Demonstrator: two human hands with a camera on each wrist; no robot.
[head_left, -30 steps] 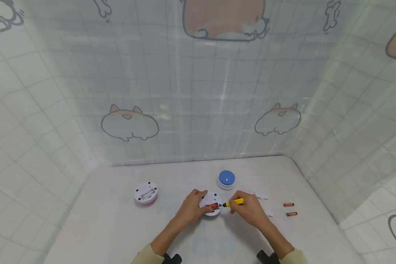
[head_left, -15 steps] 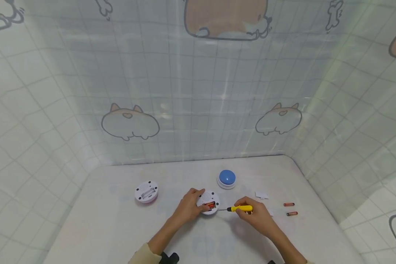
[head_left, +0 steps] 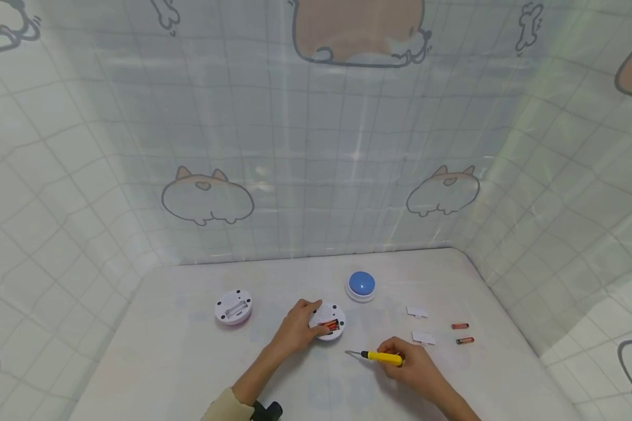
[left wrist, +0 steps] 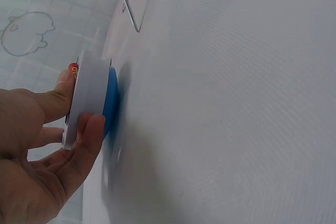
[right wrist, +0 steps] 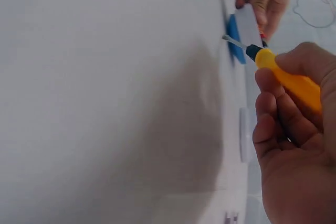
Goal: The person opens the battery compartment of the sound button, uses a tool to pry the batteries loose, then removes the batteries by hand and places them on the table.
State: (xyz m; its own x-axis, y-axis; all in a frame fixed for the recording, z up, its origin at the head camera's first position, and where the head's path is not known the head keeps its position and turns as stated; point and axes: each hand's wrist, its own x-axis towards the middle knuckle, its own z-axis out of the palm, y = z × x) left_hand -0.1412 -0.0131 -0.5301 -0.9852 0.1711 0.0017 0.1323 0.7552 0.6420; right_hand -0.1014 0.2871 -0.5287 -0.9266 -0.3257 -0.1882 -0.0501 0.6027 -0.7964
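My left hand (head_left: 297,328) grips a round white push-button unit (head_left: 336,311) by its edge, underside up. Its blue dome (left wrist: 111,98) faces down in the left wrist view. Red batteries (head_left: 333,325) show in the unit's open compartment, and my thumb lies over their left end. In front and to the right, my right hand (head_left: 412,363) pinches a yellow-handled screwdriver (head_left: 385,357) between thumb and fingers. The metal shaft (left wrist: 129,11) points left, its tip apart from the unit and above the table.
An upturned unit (head_left: 234,306) with a bare battery slot lies at left. Behind my hands stands a blue-domed button (head_left: 361,285). Two white covers (head_left: 417,311) and two loose red batteries (head_left: 460,326) lie at right. A patterned curtain (head_left: 316,199) surrounds the table (head_left: 153,362).
My right hand has drawn the screwdriver away from the battery compartment, toward me and to the right. My left hand and the unit have shifted slightly left.
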